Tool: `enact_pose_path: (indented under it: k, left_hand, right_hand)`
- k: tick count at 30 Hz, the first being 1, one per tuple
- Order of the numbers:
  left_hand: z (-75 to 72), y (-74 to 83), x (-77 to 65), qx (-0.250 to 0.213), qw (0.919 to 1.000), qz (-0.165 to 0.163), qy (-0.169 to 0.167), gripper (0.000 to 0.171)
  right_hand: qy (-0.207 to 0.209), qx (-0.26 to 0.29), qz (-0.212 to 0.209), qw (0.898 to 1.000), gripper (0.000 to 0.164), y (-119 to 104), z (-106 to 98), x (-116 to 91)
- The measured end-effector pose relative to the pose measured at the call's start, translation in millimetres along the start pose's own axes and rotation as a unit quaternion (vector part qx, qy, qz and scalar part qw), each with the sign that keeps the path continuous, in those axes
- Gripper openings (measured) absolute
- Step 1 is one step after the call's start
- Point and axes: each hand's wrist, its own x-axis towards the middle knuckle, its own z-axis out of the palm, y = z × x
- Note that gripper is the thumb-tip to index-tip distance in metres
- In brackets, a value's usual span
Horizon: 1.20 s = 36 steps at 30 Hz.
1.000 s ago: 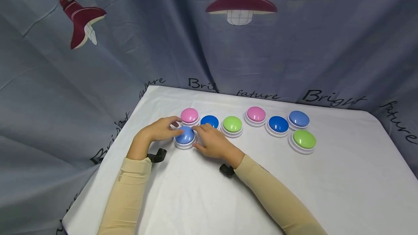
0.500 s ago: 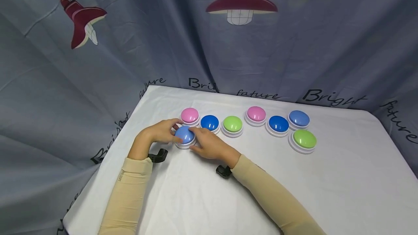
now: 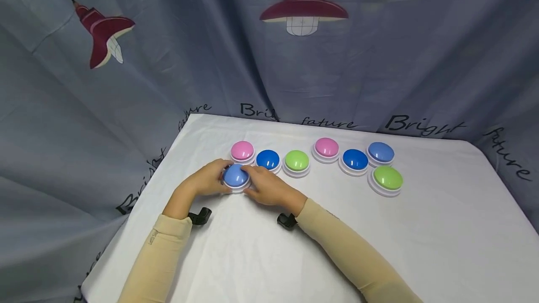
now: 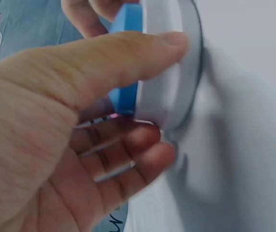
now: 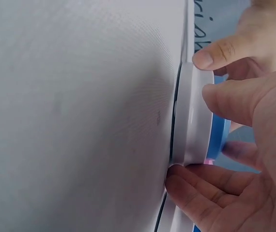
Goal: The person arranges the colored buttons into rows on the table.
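Observation:
A light blue dome push button [image 3: 236, 176] with a round white base stands at the left of the table, between both hands. My left hand [image 3: 207, 180] holds its left side; in the left wrist view, the thumb [image 4: 128, 53] lies across the white base and the other fingers curl around the far side. From the right, my right hand [image 3: 271, 186] grips the same button. The right wrist view shows that thumb [image 5: 230, 99] against the white base [image 5: 192, 116], with fingertips [image 5: 191, 188] at the base's lower edge near the tabletop.
Close behind the held button are a pink button [image 3: 242, 150], a dark blue one [image 3: 267, 159] and a green one [image 3: 296, 160]. Farther right sit pink [image 3: 326, 147], dark blue [image 3: 355, 159], light blue [image 3: 381, 152] and green [image 3: 388, 177] buttons. A grey-blue curtain [image 3: 168, 60] hangs behind the white table [image 3: 252, 256].
My left thumb has come off the blue dome and down onto the base's side. The right hand has shifted left to close around the button. The head view has shifted slightly.

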Motion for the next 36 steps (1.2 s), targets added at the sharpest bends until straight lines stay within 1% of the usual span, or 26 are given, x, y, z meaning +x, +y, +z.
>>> enact_pose_path:
  k: [5, 9, 12, 20, 25, 29, 36]
  left_hand:
    - [6.4, -1.7, 1.5, 0.015, 0.9994, 0.024, 0.018, 0.082]
    - [12.5, 1.5, 3.1, 0.018, 0.9986, 0.047, 0.017, 0.080]
    - [16.5, 6.2, 1.8, 0.023, 0.9979, 0.058, 0.018, 0.079]
    - [24.6, 25.9, -9.0, 0.022, 0.9966, 0.077, 0.019, 0.076]
    - [30.6, 36.4, -16.6, 0.027, 0.9964, 0.079, 0.012, 0.076]
    - [34.7, 45.2, -23.9, 0.018, 0.9962, 0.085, 0.006, 0.075]
    - [42.8, 60.0, -35.6, 0.009, 0.9929, 0.119, -0.009, 0.071]
  right_hand:
    - [0.000, 0.006, 0.008, 1.000, 0.061, 3.1, -1.7, -4.7]
    - [-0.008, 0.011, 0.023, 1.000, 0.060, 3.9, -5.6, -13.3]
    - [-0.012, 0.017, 0.025, 0.999, 0.059, 3.5, -8.7, -23.0]
    - [-0.015, 0.019, 0.025, 0.999, 0.061, -4.2, -17.5, -54.2]
    - [-0.017, 0.021, 0.028, 0.999, 0.060, -12.6, -21.3, -73.5]
    - [-0.011, 0.016, 0.026, 0.999, 0.059, -20.7, -22.9, -88.3]
    - [-0.001, 0.009, 0.014, 1.000, 0.058, -32.9, -24.8, -115.3]
